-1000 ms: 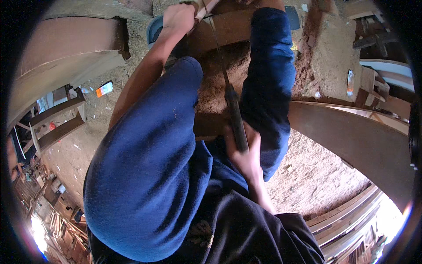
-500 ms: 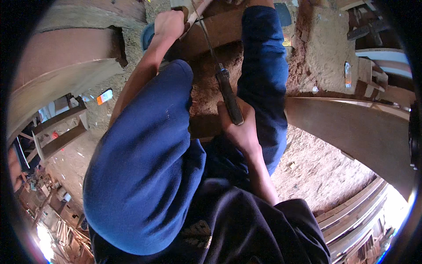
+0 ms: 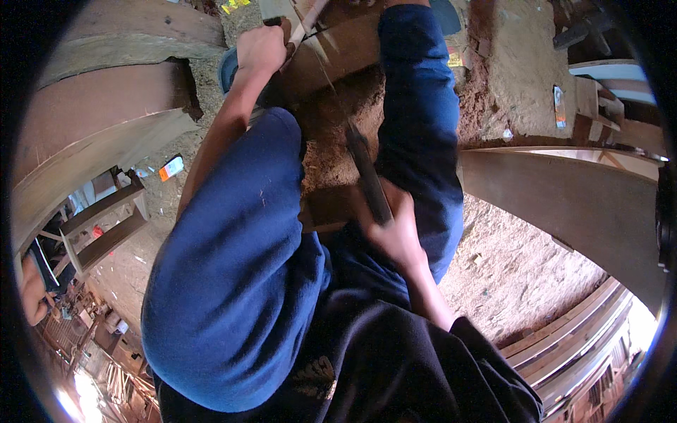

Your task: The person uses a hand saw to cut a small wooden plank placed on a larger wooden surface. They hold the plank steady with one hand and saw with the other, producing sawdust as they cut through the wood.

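Note:
My left hand [image 3: 261, 51] is closed around a narrow piece of wood [image 3: 308, 22] at the top, over a broad brown board [image 3: 342, 44]. Lower down, between my knees, my right hand [image 3: 396, 224] grips the dark handle of a long thin-bladed tool [image 3: 368, 175]. Its slim metal blade runs up toward the wood by my left hand and is smeared by motion. Whether that blade is toothed I cannot make out, nor exactly where its tip meets the wood. My left fingers are partly hidden by the hand itself.
Big wooden panels stand at left [image 3: 106, 106] and right [image 3: 557, 204]. A small wooden frame [image 3: 106, 222] lies lower left, near an orange-and-white packet [image 3: 171, 168]. Stacked planks [image 3: 564, 338] lie lower right. Sawdust-like debris covers the ground [image 3: 522, 261]. Another person's bare skin [image 3: 32, 289] shows far left.
My right hand has drawn the tool down toward my body, and its blade has slid back with it. The left hand keeps its hold on the wood. The whole view has shifted slightly.

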Tool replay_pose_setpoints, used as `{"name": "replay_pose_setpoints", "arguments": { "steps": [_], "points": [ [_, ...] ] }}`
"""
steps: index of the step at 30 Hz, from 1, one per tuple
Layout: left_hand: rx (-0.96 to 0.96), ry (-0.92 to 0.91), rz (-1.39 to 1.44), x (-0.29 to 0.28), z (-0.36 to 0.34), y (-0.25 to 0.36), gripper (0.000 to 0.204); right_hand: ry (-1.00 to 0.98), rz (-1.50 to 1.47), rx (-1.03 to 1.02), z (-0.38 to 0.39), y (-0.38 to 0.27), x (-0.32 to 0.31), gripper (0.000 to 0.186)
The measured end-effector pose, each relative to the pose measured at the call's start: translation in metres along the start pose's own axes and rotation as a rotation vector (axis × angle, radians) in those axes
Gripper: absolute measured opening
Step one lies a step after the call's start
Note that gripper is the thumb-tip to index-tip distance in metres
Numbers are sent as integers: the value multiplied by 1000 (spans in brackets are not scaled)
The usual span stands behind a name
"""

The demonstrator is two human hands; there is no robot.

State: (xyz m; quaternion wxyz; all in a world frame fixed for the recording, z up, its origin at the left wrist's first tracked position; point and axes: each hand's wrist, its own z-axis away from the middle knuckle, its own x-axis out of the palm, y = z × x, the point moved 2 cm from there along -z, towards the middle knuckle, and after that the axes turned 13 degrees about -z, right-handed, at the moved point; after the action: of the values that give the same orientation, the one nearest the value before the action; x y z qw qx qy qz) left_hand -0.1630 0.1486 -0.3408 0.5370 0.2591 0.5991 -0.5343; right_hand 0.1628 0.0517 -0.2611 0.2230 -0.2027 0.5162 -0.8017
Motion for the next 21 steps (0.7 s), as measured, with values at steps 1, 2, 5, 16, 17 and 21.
{"name": "replay_pose_setpoints", "arguments": {
  "steps": [1, 2, 5, 16, 17, 21],
  "points": [
    [-2, -25, 8, -3, -1, 1, 20, 20, -19, -6, 15, -1, -4, 11],
    [-2, -1, 20, -5, 0, 1, 20, 32, -15, 66, 34, -9, -10, 11],
    [0, 40, 36, -4, 2, 0, 20, 20, 15, 97, 40, -9, -11, 12],
    [-10, 81, -34, 10, -3, -2, 34, 4, 42, 157, 49, -7, -21, 12],
    [-21, 79, -12, 7, -2, -2, 33, -9, 57, 133, 49, -8, -19, 12],
    [15, 40, 3, 2, -2, 1, 20, -11, 2, 53, -12, 5, -4, 13]
  ]
}}
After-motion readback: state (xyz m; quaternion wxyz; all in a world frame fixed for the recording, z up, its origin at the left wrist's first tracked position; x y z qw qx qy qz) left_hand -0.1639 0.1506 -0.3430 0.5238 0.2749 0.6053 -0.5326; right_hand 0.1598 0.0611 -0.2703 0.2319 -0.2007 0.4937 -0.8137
